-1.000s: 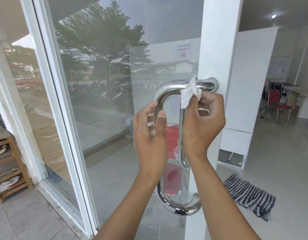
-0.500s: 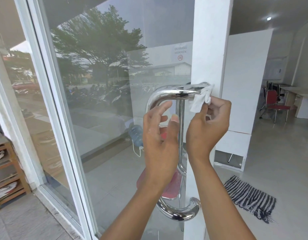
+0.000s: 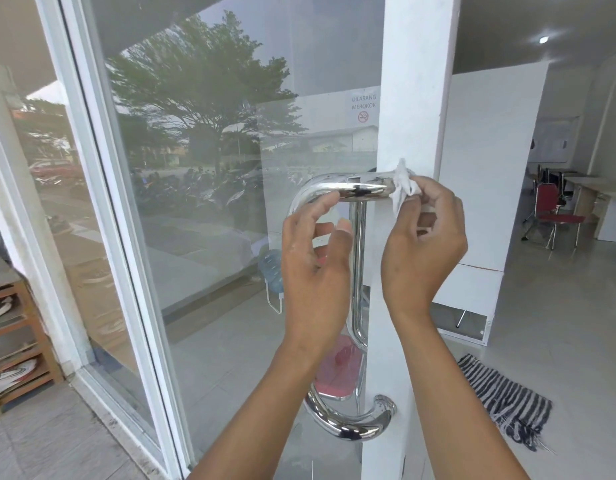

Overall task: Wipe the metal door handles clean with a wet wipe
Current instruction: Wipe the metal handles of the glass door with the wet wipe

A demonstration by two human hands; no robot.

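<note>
The metal door handle [image 3: 348,192], a polished chrome curved tube, sits mid-frame on the white door frame [image 3: 414,98]; its top bar mirrors the surroundings; the right hand [image 3: 422,244] pinches a crumpled wet wipe [image 3: 403,188] against the bar's right end; the left hand [image 3: 317,258] hovers beside it, fingers loosely curled, holding nothing; a wooden shelf [image 3: 19,341] at lower left holds shoes.

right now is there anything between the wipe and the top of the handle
Nothing visible. The right hand pinches the wet wipe right against the top bar of the metal door handle, where it meets the white door frame. The left hand hovers by the bend, holding nothing.
</note>
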